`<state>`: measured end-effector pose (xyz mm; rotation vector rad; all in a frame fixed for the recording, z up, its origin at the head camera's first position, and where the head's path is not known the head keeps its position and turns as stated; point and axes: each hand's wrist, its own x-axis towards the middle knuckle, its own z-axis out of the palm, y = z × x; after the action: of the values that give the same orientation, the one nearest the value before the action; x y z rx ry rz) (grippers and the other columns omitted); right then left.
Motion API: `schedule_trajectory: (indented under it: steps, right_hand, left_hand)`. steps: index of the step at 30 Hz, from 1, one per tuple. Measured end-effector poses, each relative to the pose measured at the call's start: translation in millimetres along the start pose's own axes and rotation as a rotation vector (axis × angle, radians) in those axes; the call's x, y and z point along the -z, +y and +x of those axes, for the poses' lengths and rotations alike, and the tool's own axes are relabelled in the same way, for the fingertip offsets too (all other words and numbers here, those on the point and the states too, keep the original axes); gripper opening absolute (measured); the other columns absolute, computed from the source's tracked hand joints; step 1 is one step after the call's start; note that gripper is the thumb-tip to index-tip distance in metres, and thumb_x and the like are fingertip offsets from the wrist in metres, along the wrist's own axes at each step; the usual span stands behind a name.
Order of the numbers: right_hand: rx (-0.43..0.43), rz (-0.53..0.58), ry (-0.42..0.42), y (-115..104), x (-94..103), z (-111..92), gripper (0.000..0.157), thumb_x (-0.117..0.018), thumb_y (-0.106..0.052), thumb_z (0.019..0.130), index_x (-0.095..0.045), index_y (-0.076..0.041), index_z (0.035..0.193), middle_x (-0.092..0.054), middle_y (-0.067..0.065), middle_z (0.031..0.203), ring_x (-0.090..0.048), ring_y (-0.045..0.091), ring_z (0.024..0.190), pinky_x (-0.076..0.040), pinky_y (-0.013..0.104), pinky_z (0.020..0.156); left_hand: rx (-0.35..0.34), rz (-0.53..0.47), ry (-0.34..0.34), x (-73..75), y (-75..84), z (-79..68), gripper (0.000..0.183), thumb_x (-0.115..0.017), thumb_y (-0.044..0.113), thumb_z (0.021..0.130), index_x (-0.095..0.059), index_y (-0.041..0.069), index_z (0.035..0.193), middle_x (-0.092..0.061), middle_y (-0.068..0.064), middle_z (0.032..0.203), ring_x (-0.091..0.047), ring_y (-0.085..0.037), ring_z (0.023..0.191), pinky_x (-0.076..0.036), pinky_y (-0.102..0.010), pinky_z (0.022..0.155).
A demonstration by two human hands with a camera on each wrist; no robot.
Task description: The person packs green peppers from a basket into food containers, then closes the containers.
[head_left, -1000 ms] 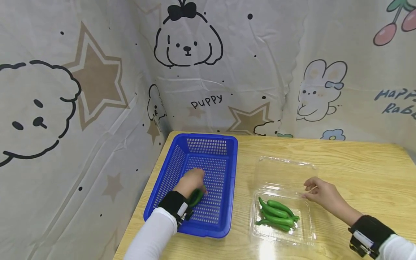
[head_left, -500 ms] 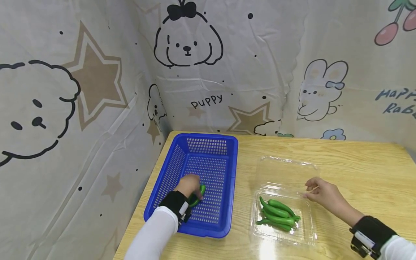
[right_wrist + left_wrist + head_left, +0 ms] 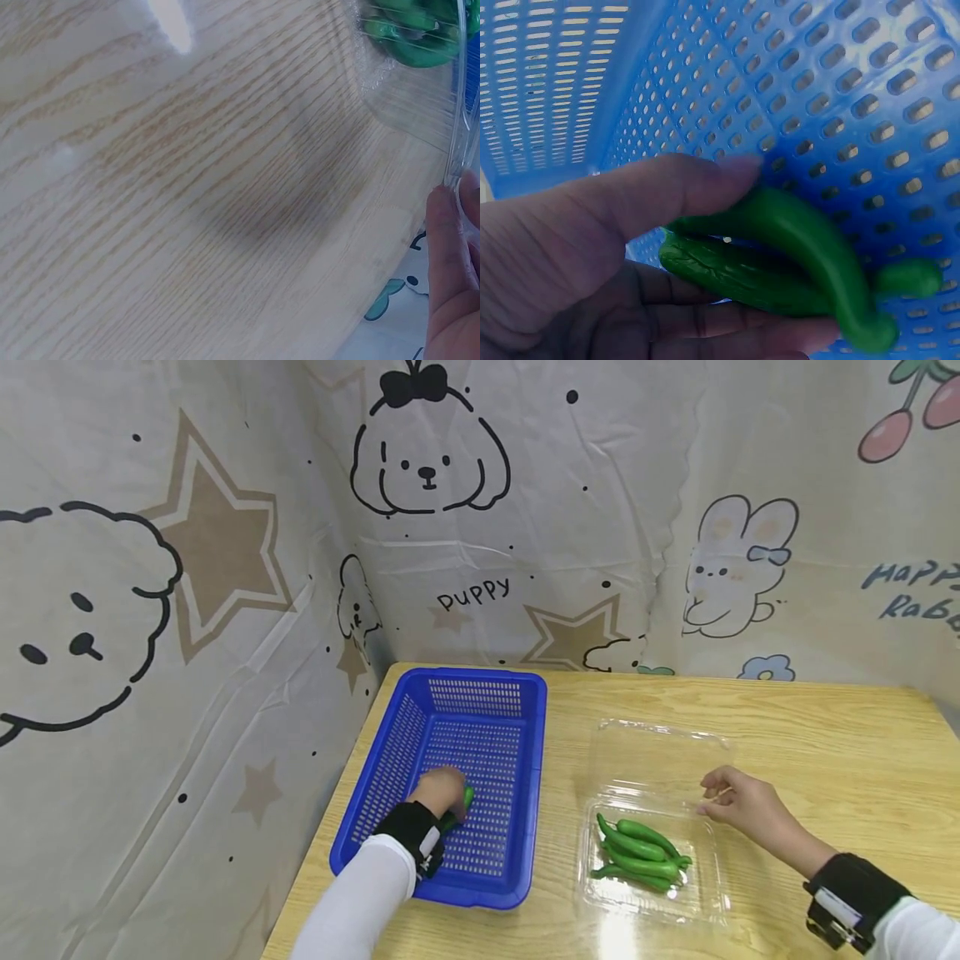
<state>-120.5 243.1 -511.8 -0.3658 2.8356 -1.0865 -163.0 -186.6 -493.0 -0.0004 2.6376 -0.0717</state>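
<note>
Inside the blue plastic basket, my left hand reaches down to the slotted floor and holds green chili peppers. The left wrist view has the thumb across a curved pepper on top and the fingers under a straighter, wrinkled one; another pepper end pokes out behind them. My right hand pinches the edge of an open clear plastic clamshell box near its hinge, between thumb and fingertips. Several green chili peppers lie side by side in the box's near half.
Basket and box stand side by side on a wooden table, the basket at the left edge. A cloth printed with cartoons hangs behind and to the left. The box's transparent lid lies folded back toward the cloth.
My left hand has dropped slightly toward the near part of the basket, and the peppers have shifted under its fingers. The right hand and the box stay in place.
</note>
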Motion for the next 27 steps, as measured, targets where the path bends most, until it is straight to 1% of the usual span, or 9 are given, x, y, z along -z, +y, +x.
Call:
schedule_trajectory:
  steps: [2,8,13,14,16,19,22,24,27]
  right_hand:
    - [0.005,-0.002,0.002,0.2,-0.6,1.1,0.034,-0.075,-0.010,0.077,-0.057,0.003,0.103,-0.062,0.009,0.090,-0.063,0.018,0.074,-0.051,0.022,0.058]
    - [0.019,0.006,0.002,-1.0,-2.5,3.7,0.033,-0.075,-0.008,0.077,-0.057,0.004,0.103,-0.062,0.008,0.089,-0.062,0.013,0.073,-0.051,0.022,0.058]
    - [0.026,0.000,0.001,-2.5,-3.3,5.0,0.033,-0.075,-0.008,0.077,-0.057,0.004,0.102,-0.062,0.008,0.088,-0.063,0.013,0.072,-0.051,0.022,0.057]
    - [0.026,-0.002,0.001,-2.8,-3.1,5.0,0.033,-0.075,-0.008,0.077,-0.058,0.004,0.102,-0.063,0.008,0.088,-0.063,0.014,0.072,-0.050,0.022,0.057]
    - [0.026,-0.006,0.001,-3.2,-2.7,5.0,0.033,-0.075,-0.008,0.077,-0.057,0.004,0.102,-0.063,0.008,0.088,-0.064,0.017,0.073,-0.050,0.022,0.057]
    - [0.025,-0.006,0.001,-3.1,-2.0,5.0,0.033,-0.075,-0.008,0.076,-0.057,0.004,0.102,-0.063,0.009,0.088,-0.064,0.019,0.073,-0.050,0.022,0.057]
    - [0.026,-0.008,0.005,-2.1,-1.7,4.9,0.033,-0.075,-0.008,0.076,-0.057,0.004,0.101,-0.063,0.009,0.088,-0.064,0.018,0.073,-0.051,0.021,0.057]
    - [0.028,-0.009,0.010,-1.5,-1.9,5.0,0.033,-0.075,-0.008,0.076,-0.057,0.004,0.102,-0.063,0.009,0.088,-0.064,0.016,0.072,-0.051,0.021,0.057]
    - [0.029,-0.011,0.013,-0.8,-2.1,4.9,0.033,-0.075,-0.008,0.076,-0.058,0.004,0.102,-0.062,0.008,0.087,-0.063,0.013,0.071,-0.050,0.021,0.057]
  left_hand:
    - [-0.011,0.030,0.001,-0.7,0.3,0.4,0.030,-0.084,0.017,0.062,-0.061,0.010,0.080,-0.059,-0.007,0.082,-0.058,-0.022,0.081,-0.050,-0.038,0.079]
    - [-0.045,0.117,-0.040,0.6,2.5,-0.2,0.024,-0.080,0.018,0.065,-0.060,0.009,0.074,-0.061,-0.007,0.080,-0.060,-0.021,0.080,-0.052,-0.039,0.079]
    - [-0.042,0.138,-0.063,4.6,2.7,-3.5,0.025,-0.080,0.021,0.067,-0.056,0.012,0.067,-0.056,-0.002,0.072,-0.054,-0.017,0.072,-0.051,-0.038,0.082]
    - [-0.046,0.140,-0.065,5.6,3.3,-4.4,0.026,-0.080,0.022,0.068,-0.056,0.012,0.067,-0.055,-0.002,0.071,-0.053,-0.017,0.071,-0.051,-0.037,0.081]
    - [-0.058,0.128,-0.071,7.0,5.0,-6.1,0.026,-0.080,0.023,0.068,-0.056,0.012,0.067,-0.054,-0.001,0.070,-0.051,-0.016,0.068,-0.051,-0.034,0.075]
    - [-0.090,0.114,-0.068,10.3,9.3,-8.9,0.027,-0.081,0.025,0.067,-0.056,0.012,0.068,-0.053,-0.001,0.068,-0.051,-0.016,0.064,-0.049,-0.030,0.065]
    - [-0.106,0.097,-0.062,14.0,13.6,-11.2,0.027,-0.080,0.024,0.068,-0.056,0.013,0.069,-0.053,0.000,0.067,-0.050,-0.016,0.062,-0.045,-0.029,0.059]
    - [-0.121,0.095,-0.044,17.9,15.7,-13.7,0.027,-0.079,0.024,0.068,-0.055,0.014,0.069,-0.052,0.000,0.067,-0.049,-0.015,0.061,-0.044,-0.028,0.058]
    - [-0.180,0.097,0.002,26.9,20.1,-19.3,0.027,-0.079,0.024,0.067,-0.054,0.015,0.067,-0.051,0.002,0.064,-0.048,-0.014,0.059,-0.044,-0.028,0.056]
